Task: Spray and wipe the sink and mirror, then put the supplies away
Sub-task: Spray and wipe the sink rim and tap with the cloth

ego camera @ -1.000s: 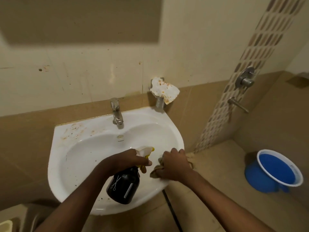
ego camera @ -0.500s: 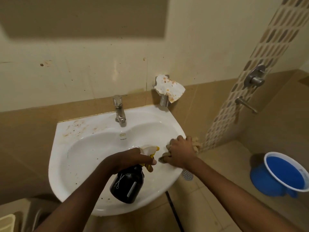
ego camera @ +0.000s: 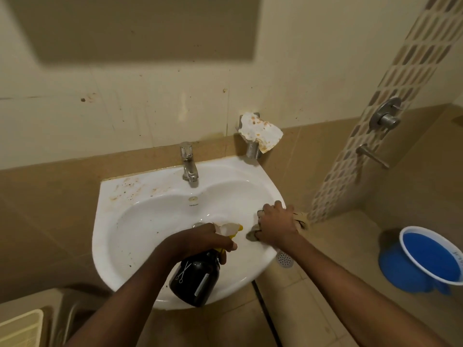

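A white wall-hung sink (ego camera: 140, 221) has brown stains on its back left ledge. My left hand (ego camera: 200, 242) grips a black spray bottle (ego camera: 195, 281) by its neck, and the bottle's white and yellow nozzle points right over the basin. My right hand (ego camera: 276, 225) presses a tan cloth (ego camera: 302, 219) against the sink's right rim, with the cloth bunched under the fingers. A chrome tap (ego camera: 188, 161) stands at the back of the sink. The dark rectangle (ego camera: 140, 28) on the wall above may be the mirror's lower part.
A stained soap dish (ego camera: 260, 132) hangs on the wall right of the tap. Shower valves (ego camera: 384, 118) are on the right wall. A blue bucket (ego camera: 423, 259) stands on the floor at the right, and a floor drain (ego camera: 284, 259) lies beside the sink. A cream basket (ego camera: 20, 329) sits at the lower left.
My right hand has slid the cloth along the sink's right rim, away from me toward the back. My left hand keeps the spray bottle over the basin front.
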